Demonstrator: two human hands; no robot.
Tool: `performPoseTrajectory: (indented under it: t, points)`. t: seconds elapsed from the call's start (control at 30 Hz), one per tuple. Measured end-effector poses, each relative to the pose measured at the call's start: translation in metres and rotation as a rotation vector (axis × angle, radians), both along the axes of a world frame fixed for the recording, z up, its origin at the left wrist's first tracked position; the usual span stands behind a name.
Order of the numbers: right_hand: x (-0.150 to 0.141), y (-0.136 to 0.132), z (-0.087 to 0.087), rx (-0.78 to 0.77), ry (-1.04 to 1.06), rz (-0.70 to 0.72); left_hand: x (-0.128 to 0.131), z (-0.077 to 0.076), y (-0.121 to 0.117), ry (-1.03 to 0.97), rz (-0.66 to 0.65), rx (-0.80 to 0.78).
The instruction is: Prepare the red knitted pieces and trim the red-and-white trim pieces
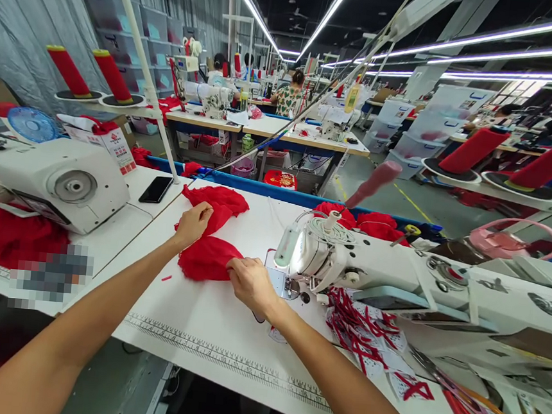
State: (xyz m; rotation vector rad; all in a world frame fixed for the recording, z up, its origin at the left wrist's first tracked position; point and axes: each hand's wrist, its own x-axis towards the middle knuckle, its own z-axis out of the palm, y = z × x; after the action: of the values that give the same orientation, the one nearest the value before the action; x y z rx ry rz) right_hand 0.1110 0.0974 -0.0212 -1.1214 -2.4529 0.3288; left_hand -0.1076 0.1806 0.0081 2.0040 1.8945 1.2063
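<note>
A crumpled piece of thin red fabric (208, 257) lies on the white sewing table (190, 309), left of the sewing machine's needle area. My left hand (193, 224) pinches its upper part, fingers closed. Lower down, my right hand (252, 283) has its fingers closed on the right edge of the same fabric. Close by on the right is the head of the white sewing machine (311, 252), whose metal plate (278, 281) is partly covered by my right hand. A small red scrap (166, 278) lies below the fabric.
A black phone (156, 189) lies near a second sewing machine (75, 183) at left. Red-trimmed labels (366, 334) are heaped beneath the machine arm. Scissors (454, 380) lie at lower right. A ruler strip (224, 356) runs along the table's front. Red thread cones (474, 150) stand on stands.
</note>
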Motion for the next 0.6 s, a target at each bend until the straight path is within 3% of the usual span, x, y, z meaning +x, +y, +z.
performPoseTrajectory:
  t: [0.1,0.23,0.33,0.4,0.5,0.6]
  points:
    - [-0.003,0.000,0.002,-0.050,0.060,-0.039,0.007,0.013,-0.011,0.005,-0.016,0.046]
    - [-0.004,0.003,0.003,-0.118,0.124,-0.090,0.023,0.024,-0.058,-0.037,0.010,0.120]
    - [-0.002,0.002,0.001,-0.137,0.134,-0.088,0.021,0.017,-0.095,-0.087,0.073,0.076]
    - [-0.002,0.000,-0.001,-0.132,0.120,-0.073,0.009,0.007,-0.108,-0.105,0.140,0.027]
    - [-0.005,-0.003,-0.004,-0.106,0.071,-0.041,-0.012,-0.007,-0.103,-0.082,0.214,-0.019]
    - [-0.013,-0.006,-0.007,-0.064,0.003,-0.005,-0.019,-0.013,-0.076,-0.005,0.170,-0.011]
